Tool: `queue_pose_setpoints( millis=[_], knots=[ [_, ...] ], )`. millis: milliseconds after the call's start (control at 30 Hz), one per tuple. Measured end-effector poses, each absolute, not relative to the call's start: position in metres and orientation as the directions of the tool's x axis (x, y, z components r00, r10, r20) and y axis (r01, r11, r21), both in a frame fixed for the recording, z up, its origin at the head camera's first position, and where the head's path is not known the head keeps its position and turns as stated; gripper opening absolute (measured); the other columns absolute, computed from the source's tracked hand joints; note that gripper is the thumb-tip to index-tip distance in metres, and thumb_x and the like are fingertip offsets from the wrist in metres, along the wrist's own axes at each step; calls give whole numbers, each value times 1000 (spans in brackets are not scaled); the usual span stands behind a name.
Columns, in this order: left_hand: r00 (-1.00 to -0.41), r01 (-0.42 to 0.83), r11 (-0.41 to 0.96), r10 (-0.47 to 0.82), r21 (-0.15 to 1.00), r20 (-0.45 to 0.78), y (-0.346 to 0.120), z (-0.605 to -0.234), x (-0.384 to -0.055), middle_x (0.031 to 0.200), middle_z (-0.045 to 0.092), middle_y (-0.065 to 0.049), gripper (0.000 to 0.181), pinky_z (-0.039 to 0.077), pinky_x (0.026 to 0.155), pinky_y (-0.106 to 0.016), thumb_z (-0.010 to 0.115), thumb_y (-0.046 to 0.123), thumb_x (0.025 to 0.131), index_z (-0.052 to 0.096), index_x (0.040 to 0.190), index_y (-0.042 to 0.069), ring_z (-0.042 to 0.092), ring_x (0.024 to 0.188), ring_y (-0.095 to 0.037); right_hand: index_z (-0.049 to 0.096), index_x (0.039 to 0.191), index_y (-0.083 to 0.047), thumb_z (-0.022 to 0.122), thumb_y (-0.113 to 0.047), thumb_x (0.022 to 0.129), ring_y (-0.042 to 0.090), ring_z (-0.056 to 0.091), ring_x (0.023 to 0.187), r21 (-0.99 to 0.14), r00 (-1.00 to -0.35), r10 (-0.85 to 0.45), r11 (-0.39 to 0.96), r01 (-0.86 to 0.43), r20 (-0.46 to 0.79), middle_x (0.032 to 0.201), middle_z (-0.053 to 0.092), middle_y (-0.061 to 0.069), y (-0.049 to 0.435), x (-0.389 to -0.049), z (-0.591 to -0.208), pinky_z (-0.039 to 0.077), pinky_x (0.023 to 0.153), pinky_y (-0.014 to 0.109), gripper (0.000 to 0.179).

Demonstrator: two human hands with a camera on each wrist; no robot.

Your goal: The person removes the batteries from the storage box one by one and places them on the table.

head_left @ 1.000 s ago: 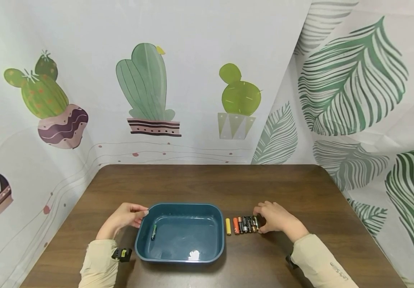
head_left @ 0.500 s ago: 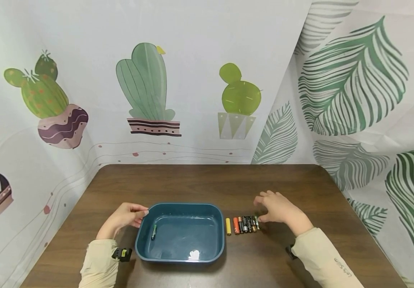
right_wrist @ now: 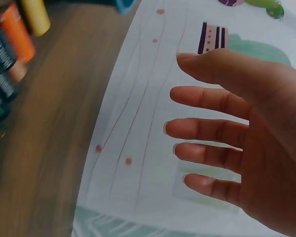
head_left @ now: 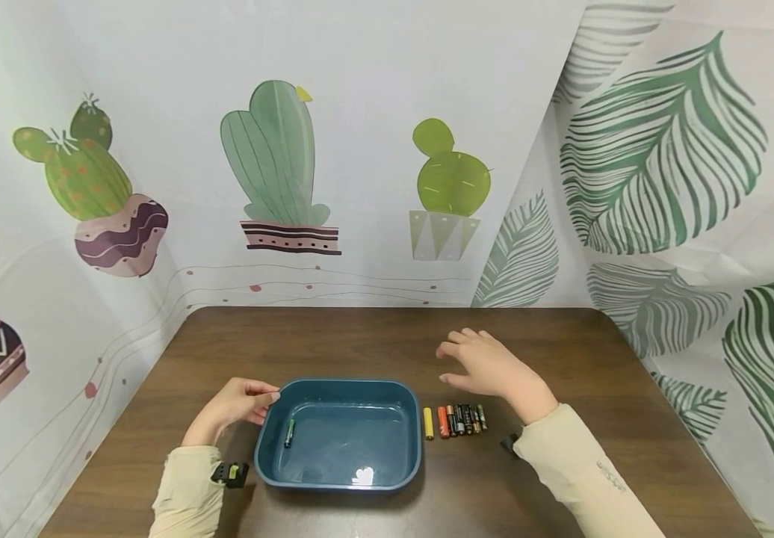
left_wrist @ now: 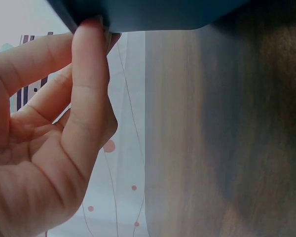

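Observation:
A dark blue plastic basin (head_left: 337, 489) sits on the table, with one green-and-black battery (head_left: 289, 433) lying inside near its left wall. At the basin's far left corner my left hand (head_left: 242, 403) pinches the rim between thumb and fingers. The left wrist view shows the thumb (left_wrist: 91, 64) against the basin wall (left_wrist: 158, 17). My right hand (head_left: 488, 366) hovers over the table beyond the battery row, fingers spread and holding nothing. A yellow battery (head_left: 428, 424), an orange battery (head_left: 444, 422) and several dark batteries (head_left: 466, 420) lie side by side right of the basin.
The brown wooden table (head_left: 387, 340) has rounded far corners. Behind it hangs a white cloth (head_left: 367, 90) printed with cacti and leaves.
My right hand has lifted off the right end of the battery row and moved away from me and to the left. The left hand keeps its place on the rim.

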State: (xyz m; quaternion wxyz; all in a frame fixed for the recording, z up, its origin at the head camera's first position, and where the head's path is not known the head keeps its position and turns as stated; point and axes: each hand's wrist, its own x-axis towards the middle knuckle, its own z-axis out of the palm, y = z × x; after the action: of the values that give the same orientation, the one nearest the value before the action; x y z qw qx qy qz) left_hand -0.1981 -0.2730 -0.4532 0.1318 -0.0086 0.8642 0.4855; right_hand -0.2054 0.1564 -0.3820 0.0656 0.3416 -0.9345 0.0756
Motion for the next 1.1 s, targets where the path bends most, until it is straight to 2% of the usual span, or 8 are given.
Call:
queue_pose_setpoints(
  millis=[467,967,1100],
  knots=[
    [-964,-150,527,111,837,-243,-274,-454,-199,78,63,-8,25,58,63,-34,65,10,91,67,107,-9,61,65,-19,67,113,-12,69,-33,88,23,54,105,-143,-689,-708,674,-724,155,109,63,4,87,-214,-366,45,92,46,32],
    [-967,-144,531,105,835,-234,-273,-454,-197,77,63,-8,24,58,62,-34,65,10,91,67,106,-9,60,64,-19,66,115,-18,64,-37,91,18,54,104,-51,-597,-792,596,-802,125,108,61,-2,25,-220,-368,46,88,36,31],
    [-967,-140,529,109,837,-231,-273,-453,-198,77,64,-8,24,58,62,-34,64,9,91,67,107,-9,60,64,-19,66,117,-19,63,-39,92,16,54,106,-37,-589,-803,588,-808,90,111,61,-3,8,-219,-372,45,92,34,32]
  ],
)
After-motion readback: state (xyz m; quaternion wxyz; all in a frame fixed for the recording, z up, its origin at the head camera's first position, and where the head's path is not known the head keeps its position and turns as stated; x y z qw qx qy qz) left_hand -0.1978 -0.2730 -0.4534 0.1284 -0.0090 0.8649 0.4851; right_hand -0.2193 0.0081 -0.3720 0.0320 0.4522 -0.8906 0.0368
